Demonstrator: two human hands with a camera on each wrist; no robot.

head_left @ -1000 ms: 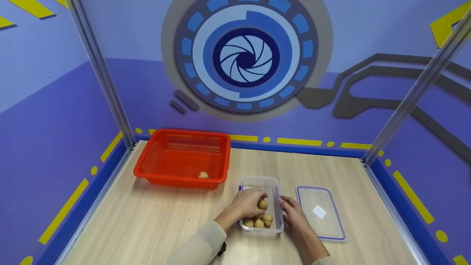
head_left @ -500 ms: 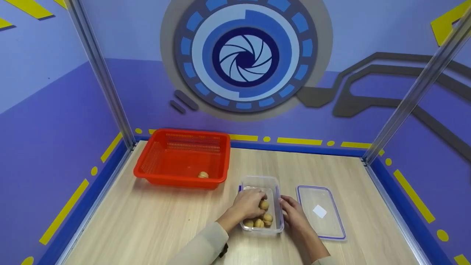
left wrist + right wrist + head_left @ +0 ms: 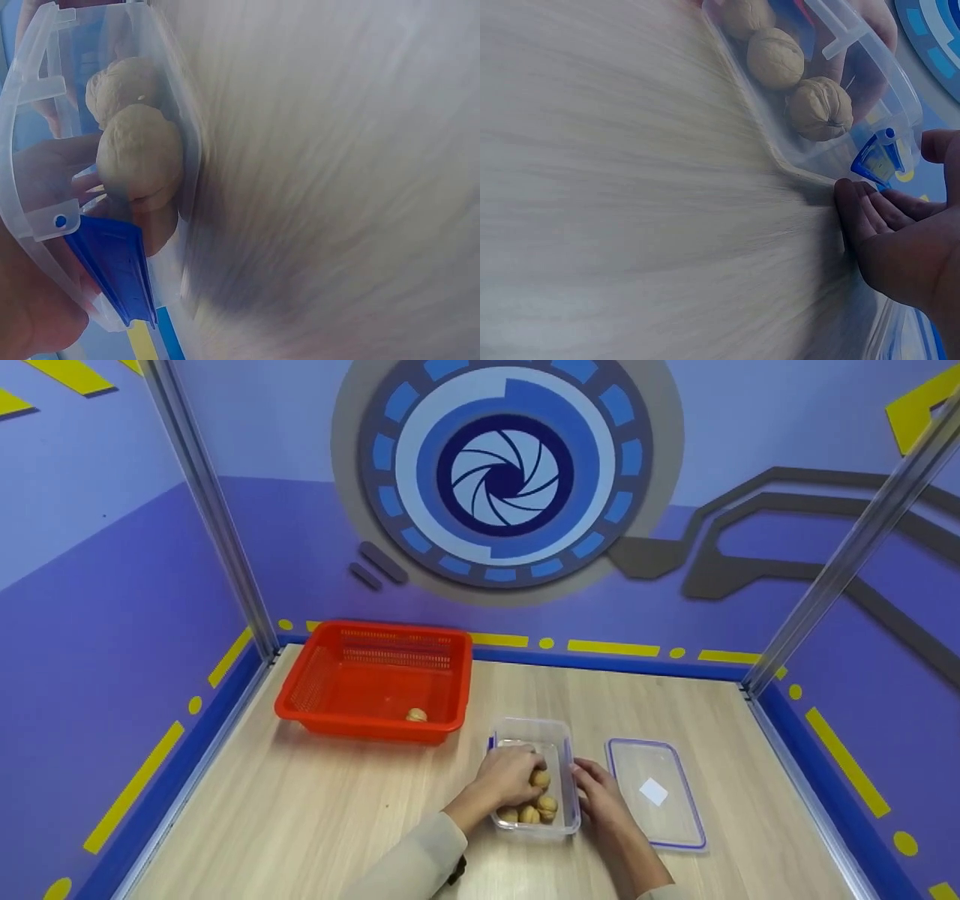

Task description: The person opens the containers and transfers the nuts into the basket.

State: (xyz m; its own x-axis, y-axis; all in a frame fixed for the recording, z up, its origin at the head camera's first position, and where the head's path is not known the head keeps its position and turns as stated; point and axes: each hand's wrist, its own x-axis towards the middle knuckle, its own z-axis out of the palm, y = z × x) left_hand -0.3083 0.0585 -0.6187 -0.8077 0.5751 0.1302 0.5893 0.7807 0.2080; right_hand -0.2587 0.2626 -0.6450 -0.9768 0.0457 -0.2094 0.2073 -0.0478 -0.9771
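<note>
Left hand [image 3: 506, 777] fingers curl around 1 tan walnut [image 3: 538, 778] in clear plastic box [image 3: 559, 735]; pinch firmly, lift straight up. Right hand [image 3: 595, 793], fingers relaxed, steadies box wall.

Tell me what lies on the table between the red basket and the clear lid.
The clear container of walnuts sits between the red basket and the lid, as the head view shows; the left hand reaches into it.

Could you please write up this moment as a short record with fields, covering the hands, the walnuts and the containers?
left hand: inside the clear box, fingers curled on a walnut
right hand: fingers rest against the box's right wall
walnuts in box: several at the near end
red basket: far left, holds one walnut
lid: flat on the table, right of the box
</note>
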